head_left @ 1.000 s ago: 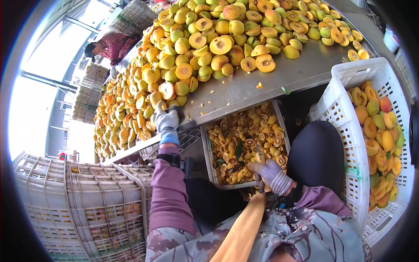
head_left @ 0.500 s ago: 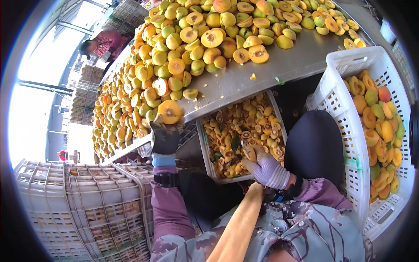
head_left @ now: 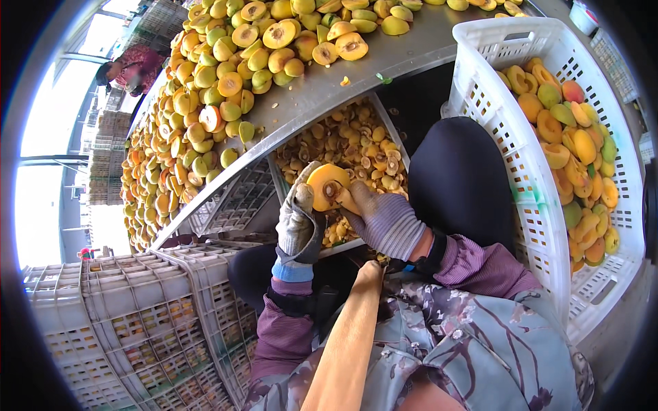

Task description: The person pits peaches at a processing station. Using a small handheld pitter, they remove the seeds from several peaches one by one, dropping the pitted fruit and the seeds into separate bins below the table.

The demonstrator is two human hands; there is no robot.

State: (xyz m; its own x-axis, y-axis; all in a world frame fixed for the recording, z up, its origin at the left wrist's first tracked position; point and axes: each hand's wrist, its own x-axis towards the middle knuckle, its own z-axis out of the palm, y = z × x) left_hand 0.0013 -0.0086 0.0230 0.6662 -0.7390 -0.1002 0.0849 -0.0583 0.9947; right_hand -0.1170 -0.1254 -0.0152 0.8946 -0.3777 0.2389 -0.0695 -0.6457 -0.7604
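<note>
My left hand (head_left: 296,222), in a soiled light glove, grips a yellow peach half (head_left: 319,179) with its cut side and brown stone turned toward my right hand. In a striped knit glove, my right hand (head_left: 391,222) is closed on a small wooden-handled pitting tool (head_left: 349,201). Its working end meets the fruit near the stone; the metal tip is not clearly visible. Both hands are over the near edge of a white crate (head_left: 391,129) filled with peach stones and scraps. Beyond them, many halved peaches (head_left: 199,130) are heaped on a metal table (head_left: 308,106).
A tall white perforated crate (head_left: 473,96) of pitted peach halves stands at my right, beside my knee. Wire-bound crates (head_left: 137,288) of fruit are on my left. The table's slanting edge runs just beyond my hands. Another person (head_left: 133,68) is at the far left.
My left hand has come from the table's edge down toward my lap with the peach half. My right hand has risen slightly to meet it, bringing the tool to the cut face. The view has shifted right.
</note>
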